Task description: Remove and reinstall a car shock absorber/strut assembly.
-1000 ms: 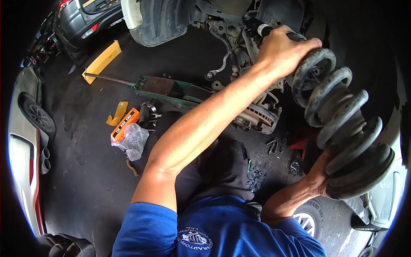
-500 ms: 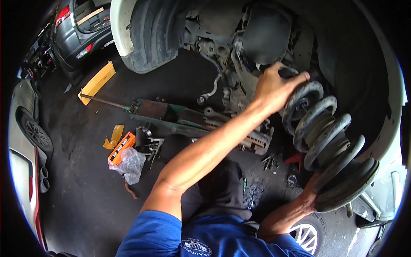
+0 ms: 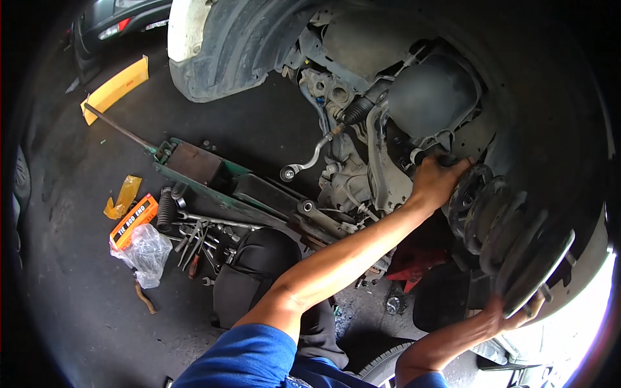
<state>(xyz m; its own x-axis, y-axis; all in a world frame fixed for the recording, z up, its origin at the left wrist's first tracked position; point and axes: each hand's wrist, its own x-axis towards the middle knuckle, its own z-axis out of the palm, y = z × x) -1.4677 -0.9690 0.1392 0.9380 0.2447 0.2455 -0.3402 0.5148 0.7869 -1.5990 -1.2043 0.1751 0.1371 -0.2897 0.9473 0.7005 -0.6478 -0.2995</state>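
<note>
My left hand (image 3: 435,182) is closed on the upper end of a strut assembly with a dark coil spring (image 3: 495,216), held inside the wheel well (image 3: 543,123) at the right. My right hand (image 3: 511,317) grips the assembly low down by its round spring seat, fingers partly hidden behind it. Just left of my left hand are the grimy suspension arm (image 3: 378,161) and a bracket. A tie rod (image 3: 317,152) with a curved silver end hangs farther left.
A green floor jack (image 3: 194,161) lies beneath, with wrenches (image 3: 197,239), an orange box (image 3: 134,223), a plastic bag (image 3: 139,258) and yellow cardboard (image 3: 116,90) on the dark floor (image 3: 77,271). A red stand (image 3: 411,265) sits below the strut. Another car (image 3: 116,22) stands at upper left.
Both hands have carried the strut from outside into the shaded wheel well, lower in the picture at its top end. The view has shifted, showing more of the underside and tools.
</note>
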